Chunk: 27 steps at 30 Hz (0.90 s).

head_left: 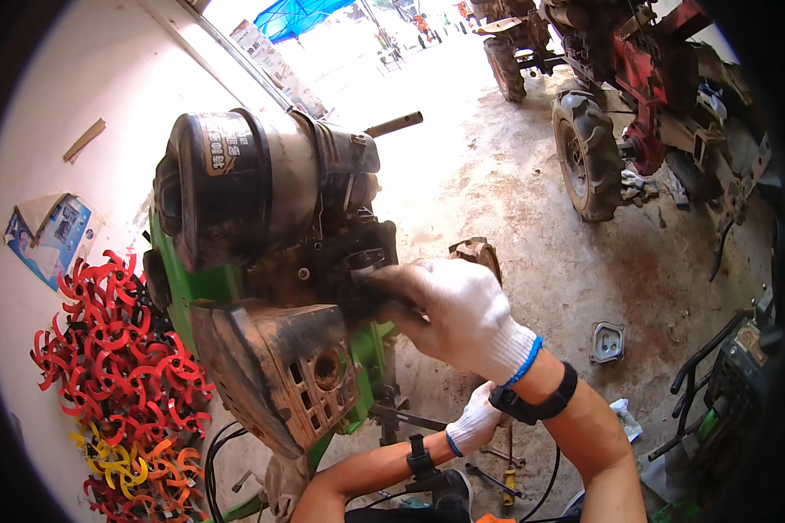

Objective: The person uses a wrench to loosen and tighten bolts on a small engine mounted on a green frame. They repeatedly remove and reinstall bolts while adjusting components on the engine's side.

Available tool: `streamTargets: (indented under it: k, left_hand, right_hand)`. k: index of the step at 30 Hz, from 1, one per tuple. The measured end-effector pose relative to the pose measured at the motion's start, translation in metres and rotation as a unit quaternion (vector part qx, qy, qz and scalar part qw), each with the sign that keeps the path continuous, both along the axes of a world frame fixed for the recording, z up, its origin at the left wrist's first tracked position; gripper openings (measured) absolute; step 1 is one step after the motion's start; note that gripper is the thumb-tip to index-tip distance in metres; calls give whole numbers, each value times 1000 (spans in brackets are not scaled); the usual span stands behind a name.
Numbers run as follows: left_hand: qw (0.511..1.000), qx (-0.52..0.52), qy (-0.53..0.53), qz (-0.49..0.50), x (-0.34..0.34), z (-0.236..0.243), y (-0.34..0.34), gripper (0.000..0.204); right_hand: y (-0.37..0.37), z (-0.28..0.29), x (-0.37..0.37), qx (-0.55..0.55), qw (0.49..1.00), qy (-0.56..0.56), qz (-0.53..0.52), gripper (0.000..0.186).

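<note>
My right hand, in a white knitted glove with darkened fingers, reaches into the side of a small engine machine with a green frame. Its fingers and thumb are bent together at a dark engine part; the tips are blurred and what they grip is hidden. Above them sits a black and pale cylindrical canister. Just below is a rusty, slotted metal cover. Lower down, my left hand, gloved too, is near the machine's lower side, its fingers partly hidden behind my right wrist.
Red, yellow and orange curved blades are heaped at the left wall. Tools, including a yellow-handled one, lie by my feet. A metal part rests on the floor to the right. Beyond stands a red machine with a treaded wheel.
</note>
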<state>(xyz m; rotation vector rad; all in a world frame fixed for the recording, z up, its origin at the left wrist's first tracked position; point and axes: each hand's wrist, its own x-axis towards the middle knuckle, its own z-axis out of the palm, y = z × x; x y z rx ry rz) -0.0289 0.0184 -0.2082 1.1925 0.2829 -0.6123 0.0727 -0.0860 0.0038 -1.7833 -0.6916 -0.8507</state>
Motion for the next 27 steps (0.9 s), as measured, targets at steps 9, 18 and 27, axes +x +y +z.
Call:
streamTargets:
  k: [9, 18, 27]
  left_hand:
    - [999, 23, 29, -15, 1, 6, 2, 11]
    - [999, 5, 38, -22, 2, 2, 5, 13]
    - [999, 9, 31, -40, 0, 0, 6, 7]
  right_hand:
    - [-6, 3, 3, -29, 999, -31, -20, 26]
    - [-9, 6, 1, -56, 998, -22, -17, 23]
    - [-12, 8, 2, -84, 996, -11, -22, 24]
